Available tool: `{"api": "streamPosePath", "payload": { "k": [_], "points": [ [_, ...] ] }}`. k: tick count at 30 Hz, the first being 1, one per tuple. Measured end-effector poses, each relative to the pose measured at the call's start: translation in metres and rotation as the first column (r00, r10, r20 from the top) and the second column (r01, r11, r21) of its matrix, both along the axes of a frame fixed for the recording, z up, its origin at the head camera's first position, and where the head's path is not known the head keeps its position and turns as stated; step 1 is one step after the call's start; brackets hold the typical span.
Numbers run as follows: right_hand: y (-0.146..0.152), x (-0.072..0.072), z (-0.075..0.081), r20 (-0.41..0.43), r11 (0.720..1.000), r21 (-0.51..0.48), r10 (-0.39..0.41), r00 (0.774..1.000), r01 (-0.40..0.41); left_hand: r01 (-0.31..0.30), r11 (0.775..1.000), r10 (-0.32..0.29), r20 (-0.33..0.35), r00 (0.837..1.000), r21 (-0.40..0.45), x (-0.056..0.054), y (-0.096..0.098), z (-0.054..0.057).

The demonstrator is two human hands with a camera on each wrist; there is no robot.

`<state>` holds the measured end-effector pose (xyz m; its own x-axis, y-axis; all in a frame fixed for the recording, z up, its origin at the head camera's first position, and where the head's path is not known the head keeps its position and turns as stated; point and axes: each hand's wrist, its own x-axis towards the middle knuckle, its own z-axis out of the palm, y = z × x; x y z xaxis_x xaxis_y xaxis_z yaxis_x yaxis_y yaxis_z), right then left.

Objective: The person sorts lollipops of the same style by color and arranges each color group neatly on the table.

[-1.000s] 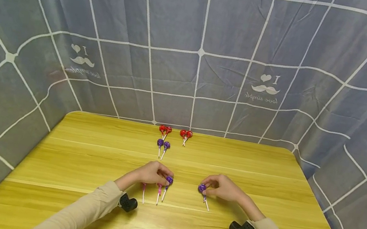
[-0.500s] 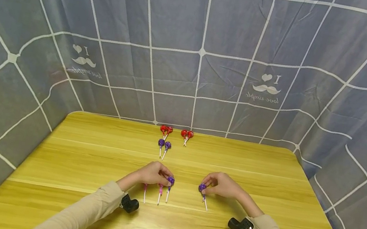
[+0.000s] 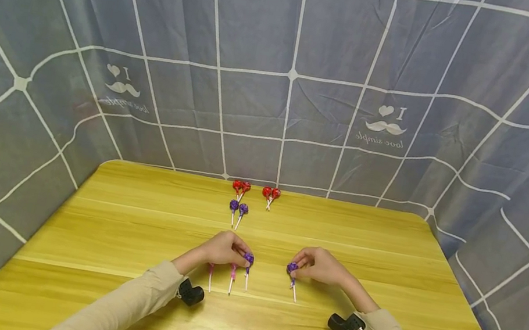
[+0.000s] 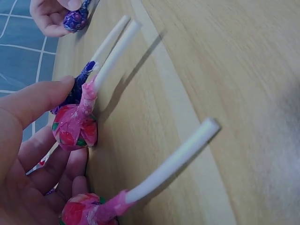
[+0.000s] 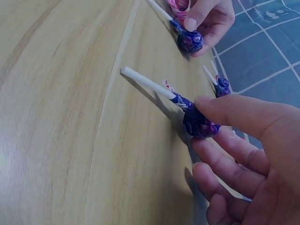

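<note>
My left hand [image 3: 224,248] pinches a purple-wrapped lollipop [image 3: 250,258] by its candy head, the white stick pointing toward me. Opposite it, my right hand [image 3: 321,265] holds another purple lollipop [image 5: 199,123] between thumb and fingers, close over the table. Two pink lollipops lie by the left palm: one pink lollipop [image 4: 75,126] sits right beside the held purple one, and the other pink lollipop [image 4: 86,209] is nearer the wrist. In the head view their heads are hidden under the left hand, only the sticks showing.
Toward the back of the wooden table [image 3: 158,193] lie two crossed red lollipops [image 3: 241,187], and to their right another crossed red pair [image 3: 271,193]. Two purple lollipops [image 3: 238,208] lie just in front of the left red pair. A grey gridded curtain [image 3: 243,102] hangs behind the table.
The left hand's purple lollipop has shifted slightly right, its stick turning from leaning left to leaning a little right. The right hand's lollipop stick has swung a bit left, more upright in view.
</note>
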<state>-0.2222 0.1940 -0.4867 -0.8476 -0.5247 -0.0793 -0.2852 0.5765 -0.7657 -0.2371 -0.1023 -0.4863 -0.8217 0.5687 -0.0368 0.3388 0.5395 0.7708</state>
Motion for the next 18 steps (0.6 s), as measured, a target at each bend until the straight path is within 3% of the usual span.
{"api": "streamPosePath", "payload": {
  "k": [8,18],
  "points": [
    [-0.0032,-0.0012,-0.0001,0.025,0.999,-0.046,-0.028,0.999,0.029,-0.088,0.996,0.088,-0.024,0.996,0.011,0.0011,0.0046,-0.002],
    [-0.0089,-0.0082,-0.0041,0.059,0.983,-0.108,-0.142,0.988,0.148,-0.124,0.992,0.124,-0.046,0.991,0.019,-0.0019,0.0049,0.0001]
  ]
}}
